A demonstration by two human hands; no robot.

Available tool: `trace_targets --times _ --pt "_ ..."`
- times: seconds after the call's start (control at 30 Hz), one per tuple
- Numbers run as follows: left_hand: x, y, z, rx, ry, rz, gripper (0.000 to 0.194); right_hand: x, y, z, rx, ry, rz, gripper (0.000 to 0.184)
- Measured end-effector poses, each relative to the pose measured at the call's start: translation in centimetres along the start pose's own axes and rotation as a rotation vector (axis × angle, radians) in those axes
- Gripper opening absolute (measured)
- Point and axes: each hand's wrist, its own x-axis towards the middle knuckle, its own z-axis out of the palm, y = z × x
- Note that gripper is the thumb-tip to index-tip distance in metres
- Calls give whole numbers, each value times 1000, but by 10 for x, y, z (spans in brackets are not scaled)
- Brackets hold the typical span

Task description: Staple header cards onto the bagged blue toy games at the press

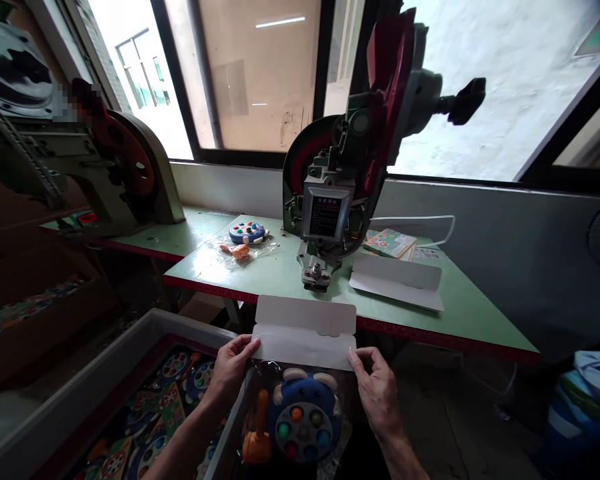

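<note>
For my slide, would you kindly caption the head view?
Left hand and right hand holding creased white card beside blue toy.

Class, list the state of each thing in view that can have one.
White card: creased, unfolded, held at both ends
Left hand: pinching its left end
Right hand: pinching its right end
Blue toy: bagged, below the card
Grey bin: open-topped, holding toys
Other card: creased, unfolded
Middle machine: whether running, cannot tell

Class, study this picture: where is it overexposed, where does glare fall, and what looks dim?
Head view: the left window pane is washed out; head view: glare whitens the green tabletop toward its left; head view: the blue toy below the white card looks dim.
</note>
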Motion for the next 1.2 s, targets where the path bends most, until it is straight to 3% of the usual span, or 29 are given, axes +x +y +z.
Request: trace_targets --times 0.07,0.17,0.3,0.37,0.43,0.5,0.6,0.77,0.9,1.0,1.2 --pt "3 3 -3 3 -28 -27 44 1 1 0 81 -6 36 39" --pt "8 14 -13 58 -184 -71 38 4 -3 -1 278 -34 109 41" --pt "13 29 -23 139 -361 -72 33 10 -15 -7 522 -244 189 77" --pt "13 30 -25 133 -364 -67 43 12 -15 -10 582 -335 231 74" --pt "12 24 -26 89 -332 -63 54 13 -11 -12 618 -393 274 49" --pt "11 15 -27 49 -299 -36 43 13 -6 -13 617 -397 278 25" --pt "11 3 -29 76 -261 26 18 12 -1 -15 577 -389 289 26" --pt "13 0 -32 192 -225 64 15 12 -7 -20 521 -467 309 34" --pt "11 6 -33 237 -243 17 22 11 -6 -16 354 -379 165 37" --pt "6 12 -32 302 -250 67 29 7 1 -11 298 -270 87 37" --pt "-4 18 -20 424 -251 210 37 -1 10 -3 326 -63 98 36"
